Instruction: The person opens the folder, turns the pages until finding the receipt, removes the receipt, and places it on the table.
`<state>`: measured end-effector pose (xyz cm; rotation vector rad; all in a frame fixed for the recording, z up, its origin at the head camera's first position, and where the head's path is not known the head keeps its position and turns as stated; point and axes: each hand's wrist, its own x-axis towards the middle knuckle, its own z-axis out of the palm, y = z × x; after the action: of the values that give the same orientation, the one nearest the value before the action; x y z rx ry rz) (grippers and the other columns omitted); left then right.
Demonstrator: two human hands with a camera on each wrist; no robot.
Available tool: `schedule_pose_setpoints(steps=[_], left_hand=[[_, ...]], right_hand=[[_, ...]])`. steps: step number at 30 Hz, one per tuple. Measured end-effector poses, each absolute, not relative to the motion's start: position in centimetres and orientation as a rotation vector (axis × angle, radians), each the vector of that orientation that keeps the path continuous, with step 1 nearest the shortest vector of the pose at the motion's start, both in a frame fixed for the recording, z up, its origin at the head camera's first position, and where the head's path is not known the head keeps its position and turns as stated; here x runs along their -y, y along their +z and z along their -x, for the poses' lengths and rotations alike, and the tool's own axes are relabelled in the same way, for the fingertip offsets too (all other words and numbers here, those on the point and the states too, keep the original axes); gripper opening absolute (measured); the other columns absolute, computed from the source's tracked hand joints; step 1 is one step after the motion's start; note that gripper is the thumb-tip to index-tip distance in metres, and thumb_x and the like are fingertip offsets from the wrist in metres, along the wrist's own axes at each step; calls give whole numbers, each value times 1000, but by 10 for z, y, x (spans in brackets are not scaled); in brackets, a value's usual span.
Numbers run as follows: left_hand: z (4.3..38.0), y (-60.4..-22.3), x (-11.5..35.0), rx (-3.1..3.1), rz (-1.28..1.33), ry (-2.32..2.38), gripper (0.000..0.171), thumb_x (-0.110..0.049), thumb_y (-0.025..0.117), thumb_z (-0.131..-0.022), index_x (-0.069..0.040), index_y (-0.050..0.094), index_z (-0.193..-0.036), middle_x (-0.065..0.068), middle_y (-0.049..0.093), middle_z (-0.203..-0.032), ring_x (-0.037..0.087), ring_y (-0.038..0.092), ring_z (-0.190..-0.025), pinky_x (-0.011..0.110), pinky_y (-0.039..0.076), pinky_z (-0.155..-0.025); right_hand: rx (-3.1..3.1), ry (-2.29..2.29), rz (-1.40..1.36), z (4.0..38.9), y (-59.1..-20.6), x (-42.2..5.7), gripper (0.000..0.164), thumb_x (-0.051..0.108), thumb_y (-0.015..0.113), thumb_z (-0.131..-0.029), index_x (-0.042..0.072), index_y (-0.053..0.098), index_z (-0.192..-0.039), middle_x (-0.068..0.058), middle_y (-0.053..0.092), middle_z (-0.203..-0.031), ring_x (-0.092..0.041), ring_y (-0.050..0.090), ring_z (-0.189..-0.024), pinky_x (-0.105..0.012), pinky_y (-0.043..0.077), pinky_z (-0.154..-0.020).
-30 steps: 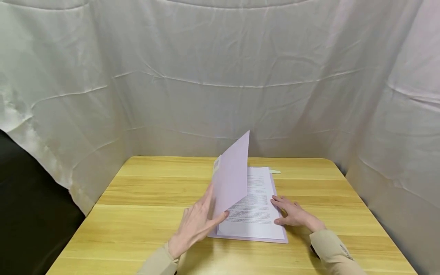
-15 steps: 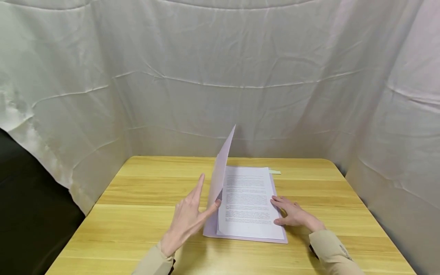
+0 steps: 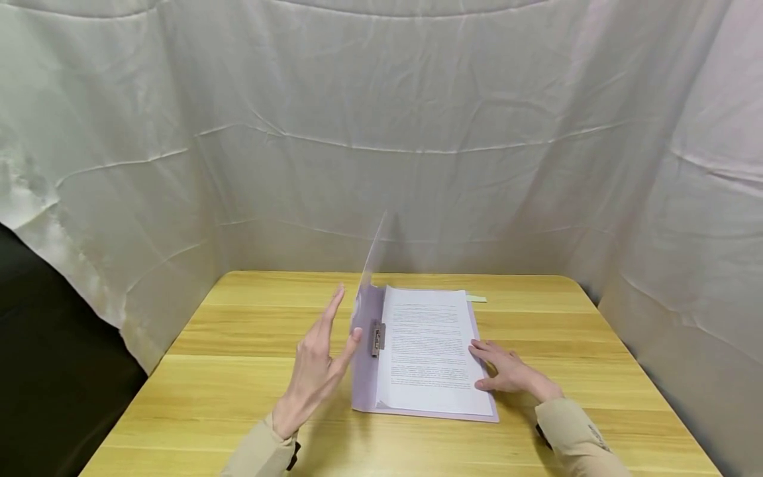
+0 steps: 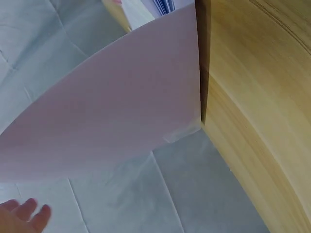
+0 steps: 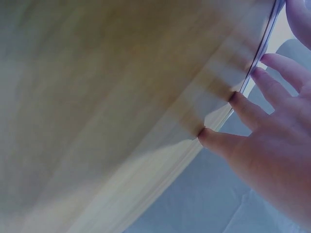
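Creased white cloth [image 3: 417, 132] hung as a backdrop on three sides of a pale wooden table [image 3: 250, 391] with a straight, streaky grain and rounded far corners. A lilac folder [image 3: 365, 371] lay open near the table's middle, its thin, smooth front cover [image 3: 371, 265] standing almost upright on edge. The left hand [image 3: 316, 368] was raised beside that cover, fingers straight and slightly apart, the thumb tip touching the cover's lower part near a small metal clip [image 3: 377, 339] on the spine. A flat stack of printed white sheets [image 3: 429, 351] rested on the folder's back half. The right hand [image 3: 507, 371] lay flat on the table at the stack's right edge, fingers spread and resting against it. A small pale green tab [image 3: 477, 299] lay just beyond the folder's far corner.
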<state>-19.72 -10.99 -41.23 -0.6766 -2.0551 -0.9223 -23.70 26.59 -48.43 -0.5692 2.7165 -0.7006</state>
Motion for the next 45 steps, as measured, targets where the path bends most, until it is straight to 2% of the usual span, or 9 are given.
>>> schedule_pose_setpoints(steps=[2, 4, 8, 13, 21, 26, 33, 37, 45], left_hand=[[200, -412, 111, 1992, 723, -924, 56, -21, 54, -102, 1, 40, -151, 21, 43, -156, 39, 54, -135, 43, 49, -108], [202, -411, 113, 1940, 778, -949, 50, -10, 55, -99, 3, 46, -146, 22, 44, -156, 35, 48, -141, 38, 41, -117], [207, -409, 119, 1847, 879, -1021, 41, 7, 57, -90, 7, 56, -131, 25, 53, -146, 27, 43, -147, 28, 32, -124], [212, -405, 126, 1736, 921, -1099, 29, 6, 56, -89, 10, 59, -118, 28, 61, -127, 25, 46, -145, 31, 34, -123], [218, -396, 141, 1682, 878, -1040, 27, -6, 56, -95, 12, 61, -114, 30, 64, -119, 41, 60, -116, 27, 42, -117], [218, -396, 151, 1705, 817, -1000, 26, 1, 58, -88, 11, 64, -111, 26, 67, -110, 41, 61, -109, 24, 43, -114], [216, -396, 167, 1764, 548, -872, 18, 5, 60, -85, 3, 73, -97, 19, 71, -96, 35, 65, -98, 30, 36, -121], [215, -395, 177, 1806, 422, -833, 21, 8, 61, -82, 1, 74, -96, 17, 72, -94, 34, 65, -92, 30, 39, -115], [211, -399, 195, 2059, 247, -653, 24, 5, 65, -80, -3, 74, -101, 17, 74, -100, 39, 69, -87, 61, 36, -111]], right_hand=[[-2715, -708, 575, 237, -484, -266, 80, 31, 77, -87, -6, 41, -149, -30, 30, -160, -60, 19, -146, -84, 9, -111], [-2713, -715, 581, 236, -484, -266, 80, 30, 77, -87, -7, 41, -148, -31, 30, -159, -60, 19, -146, -84, 9, -110], [-2715, -716, 585, 236, -485, -266, 80, 30, 77, -88, -7, 41, -148, -31, 30, -159, -61, 19, -145, -84, 9, -110], [-2720, -706, 571, 237, -486, -266, 79, 31, 77, -87, -6, 42, -148, -30, 31, -159, -60, 20, -146, -83, 9, -111], [-2725, -703, 581, 237, -487, -267, 80, 31, 77, -87, -6, 42, -148, -30, 31, -159, -60, 20, -145, -84, 10, -110], [-2725, -707, 587, 237, -487, -267, 80, 31, 77, -87, -6, 42, -148, -31, 31, -159, -61, 20, -145, -84, 10, -110], [-2724, -710, 575, 237, -487, -266, 80, 31, 77, -87, -6, 41, -148, -31, 30, -159, -62, 19, -145, -84, 10, -110], [-2726, -708, 575, 237, -487, -266, 80, 31, 77, -87, -6, 41, -148, -31, 30, -159, -62, 20, -145, -84, 10, -110], [-2727, -711, 600, 237, -487, -266, 80, 30, 77, -87, -7, 41, -148, -32, 31, -158, -62, 20, -144, -85, 11, -108]])
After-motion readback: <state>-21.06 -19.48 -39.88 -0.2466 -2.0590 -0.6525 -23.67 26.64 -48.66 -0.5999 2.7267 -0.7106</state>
